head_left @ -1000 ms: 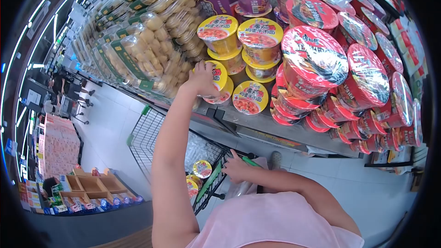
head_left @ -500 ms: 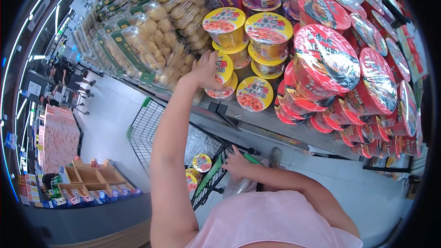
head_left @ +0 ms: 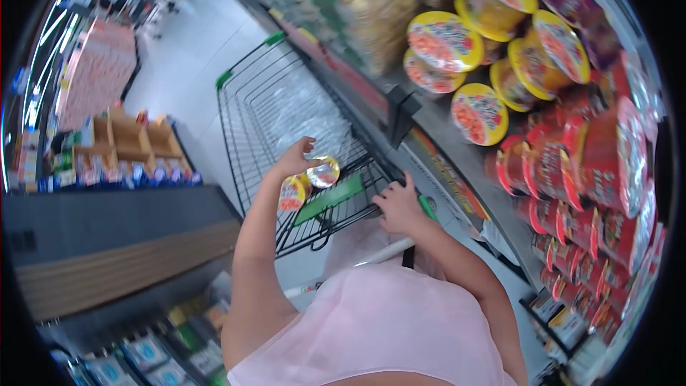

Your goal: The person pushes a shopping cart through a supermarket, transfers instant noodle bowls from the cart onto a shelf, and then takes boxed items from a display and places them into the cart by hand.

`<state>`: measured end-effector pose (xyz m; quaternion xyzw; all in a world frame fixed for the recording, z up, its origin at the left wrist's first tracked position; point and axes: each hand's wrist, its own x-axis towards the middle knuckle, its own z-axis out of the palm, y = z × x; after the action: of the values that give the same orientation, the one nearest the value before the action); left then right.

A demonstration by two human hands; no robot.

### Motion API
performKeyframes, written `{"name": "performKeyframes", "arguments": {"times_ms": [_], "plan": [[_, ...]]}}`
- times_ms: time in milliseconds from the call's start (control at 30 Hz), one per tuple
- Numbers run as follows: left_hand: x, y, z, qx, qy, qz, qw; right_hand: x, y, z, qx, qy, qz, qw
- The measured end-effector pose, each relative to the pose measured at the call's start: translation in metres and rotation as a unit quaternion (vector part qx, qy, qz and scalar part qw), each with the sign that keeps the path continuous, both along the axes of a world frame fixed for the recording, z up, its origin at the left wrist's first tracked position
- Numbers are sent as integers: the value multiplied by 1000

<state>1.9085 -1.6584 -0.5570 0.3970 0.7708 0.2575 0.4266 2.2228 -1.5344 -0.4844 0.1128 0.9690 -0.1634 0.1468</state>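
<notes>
My left hand (head_left: 294, 158) is over the shopping cart (head_left: 230, 111), fingers apart and nothing visible in them. Just beside its fingertips, a yellow-rimmed noodle cup (head_left: 324, 171) lies in the cart near the green panel (head_left: 330, 199). Another yellow-rimmed cup (head_left: 291, 194) lies below that hand, with a third partly hidden between them. My right hand (head_left: 399, 207) is at the cart's near right corner, most fingers curled over its handle and one stretched out. Yellow noodle cups (head_left: 445, 41) stand stacked on the shelf, away from both hands.
Red noodle tubs (head_left: 607, 161) are stacked at the right. Blurred clear food packs (head_left: 379, 11) fill the shelf top. Clear plastic (head_left: 304, 111) lies in the cart. A dark counter (head_left: 128, 232) and a wooden display (head_left: 136, 139) are at the left.
My left hand has let go of the yellow cup on the shelf and moved over the cart. The view has turned, with the shelf now further right. My right hand remains at the cart.
</notes>
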Motion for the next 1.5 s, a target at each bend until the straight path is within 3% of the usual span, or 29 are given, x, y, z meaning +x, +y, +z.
{"name": "performKeyframes", "arguments": {"times_ms": [67, 200, 333, 467, 567, 767, 1067, 1267, 1500], "plan": [[-19, -61, -92, -70, 107, 47, 991, -2, 2, 6, -29, 1, -14, 999], [7, -130, -132, -272, 176, 37, 945, -3, 0, 4, -26, 18, -16, 999], [20, -148, -156, -307, 156, 91, 934, -6, -1, 7, -19, 5, -9, 1000], [16, -150, -180, -228, 191, 119, 947, -9, -3, 10, -17, 3, -8, 1000], [17, -142, -189, -279, 237, 137, 920, -10, -4, 8, -16, 13, -9, 1000], [15, -122, -166, -354, 163, 154, 908, -14, -3, 8, -15, 6, -14, 1000], [22, -119, -191, -337, 233, 165, 897, -14, -5, 6, -13, 18, -17, 1000], [14, -101, -161, -176, 270, 210, 923, -11, -3, 5, -23, 26, -12, 999], [20, -35, 22, 140, 173, 41, 974, -4, -1, 7, -22, 18, -13, 1000]]}}
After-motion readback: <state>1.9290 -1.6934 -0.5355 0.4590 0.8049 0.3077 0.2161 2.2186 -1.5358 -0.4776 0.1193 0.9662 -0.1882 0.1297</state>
